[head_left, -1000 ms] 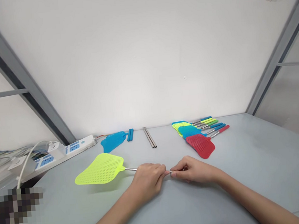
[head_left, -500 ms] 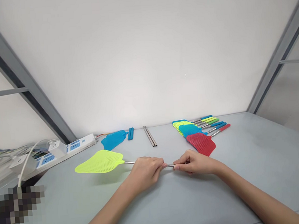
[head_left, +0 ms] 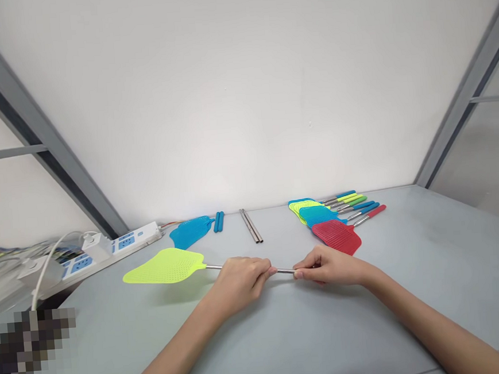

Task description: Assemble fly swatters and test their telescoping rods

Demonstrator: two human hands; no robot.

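Note:
A yellow-green fly swatter [head_left: 167, 266] is held level just above the table, its perforated head pointing left. My left hand [head_left: 243, 279] is closed around its metal rod, near the middle. At the rod's right end, my right hand [head_left: 327, 265] pinches the metal between thumb and fingers. A short stretch of bare rod [head_left: 285, 271] shows between the two hands. No coloured grip is visible on this end; my right fingers cover the tip.
Behind lie blue swatter heads [head_left: 190, 232], two blue handle grips [head_left: 218, 221] and two metal tubes [head_left: 251, 226]. Several swatters with handles overlap at the back right, a red swatter [head_left: 337, 236] foremost. Power strips [head_left: 137, 239] with plugs and cables line the left edge.
My right hand has shifted slightly right along the rod, so more bare metal shows between my hands. My left hand keeps its grip, and the swatter head sits almost the same.

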